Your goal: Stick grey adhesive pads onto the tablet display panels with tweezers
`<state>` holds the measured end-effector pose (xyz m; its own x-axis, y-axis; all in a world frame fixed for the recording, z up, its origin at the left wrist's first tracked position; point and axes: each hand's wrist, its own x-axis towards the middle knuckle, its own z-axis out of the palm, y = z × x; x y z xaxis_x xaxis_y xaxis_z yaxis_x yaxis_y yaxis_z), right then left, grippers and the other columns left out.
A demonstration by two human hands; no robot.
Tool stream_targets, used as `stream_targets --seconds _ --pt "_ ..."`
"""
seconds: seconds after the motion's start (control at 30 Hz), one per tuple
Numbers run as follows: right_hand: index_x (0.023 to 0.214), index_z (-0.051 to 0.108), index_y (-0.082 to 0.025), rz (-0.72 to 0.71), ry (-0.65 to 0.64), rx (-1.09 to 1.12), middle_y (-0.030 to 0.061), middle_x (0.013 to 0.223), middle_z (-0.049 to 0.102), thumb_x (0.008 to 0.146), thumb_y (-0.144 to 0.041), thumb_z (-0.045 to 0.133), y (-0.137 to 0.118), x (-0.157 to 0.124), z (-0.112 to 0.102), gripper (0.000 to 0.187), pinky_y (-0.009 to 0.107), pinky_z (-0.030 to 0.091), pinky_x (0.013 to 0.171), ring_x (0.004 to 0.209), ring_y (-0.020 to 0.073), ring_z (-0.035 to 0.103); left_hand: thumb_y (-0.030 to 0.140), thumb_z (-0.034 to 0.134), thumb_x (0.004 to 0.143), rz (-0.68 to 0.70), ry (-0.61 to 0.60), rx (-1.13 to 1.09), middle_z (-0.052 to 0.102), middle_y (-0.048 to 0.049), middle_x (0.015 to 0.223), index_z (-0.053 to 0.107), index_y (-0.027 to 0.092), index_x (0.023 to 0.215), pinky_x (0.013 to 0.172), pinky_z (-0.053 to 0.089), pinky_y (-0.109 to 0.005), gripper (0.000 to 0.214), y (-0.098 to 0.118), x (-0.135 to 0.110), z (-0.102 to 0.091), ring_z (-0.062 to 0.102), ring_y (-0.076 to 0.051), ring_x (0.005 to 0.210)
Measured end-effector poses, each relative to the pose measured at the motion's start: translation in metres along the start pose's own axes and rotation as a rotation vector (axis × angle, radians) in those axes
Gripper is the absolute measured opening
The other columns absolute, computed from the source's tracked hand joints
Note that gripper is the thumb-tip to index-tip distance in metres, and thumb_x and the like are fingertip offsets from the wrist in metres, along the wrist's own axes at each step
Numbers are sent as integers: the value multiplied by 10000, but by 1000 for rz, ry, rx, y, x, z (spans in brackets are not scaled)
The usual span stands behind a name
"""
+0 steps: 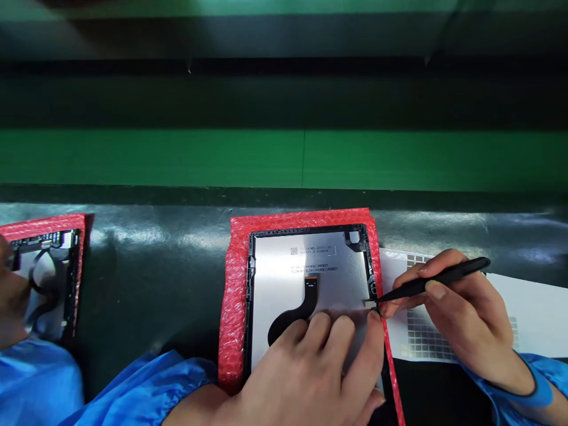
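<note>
A tablet screen assembly [284, 254] lies back side up, showing a silver plate in a black frame with printed labels and a black flex cable [311, 299]. My left hand [310, 367] rests across its lower part, fingers spread and bent, holding nothing. The index fingertip presses the right edge of the frame, beside a small silver sticker [370, 304]. In my right hand [465, 307] are black tweezers [412, 287], gripped like a pen. Their tip touches the frame edge at that sticker; whether the tips are parted cannot be seen.
Red bubble wrap [237, 278] lies under the screen assembly. A white sheet with a grid of small silver stickers [426, 337] is under my right hand. At left, another person's hand [13, 302] is over a similar device [44, 272]. A green ledge [222, 157] runs behind the dark bench.
</note>
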<state>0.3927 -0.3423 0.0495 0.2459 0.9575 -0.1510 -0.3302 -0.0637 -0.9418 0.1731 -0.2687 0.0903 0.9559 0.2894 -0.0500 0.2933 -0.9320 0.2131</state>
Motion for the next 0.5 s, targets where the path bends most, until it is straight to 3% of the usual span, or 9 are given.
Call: stream_targets --seconds 0.5 --pt "1051 668 -313 33 18 -30 28 939 818 1061 -286 607 -2 0 3 68 377 711 710 749 253 827 516 684 962 6 -30 -29 737 -43 1035 555 133 1418 542 551 -350 609 -2 0 -3 704 -223 770"
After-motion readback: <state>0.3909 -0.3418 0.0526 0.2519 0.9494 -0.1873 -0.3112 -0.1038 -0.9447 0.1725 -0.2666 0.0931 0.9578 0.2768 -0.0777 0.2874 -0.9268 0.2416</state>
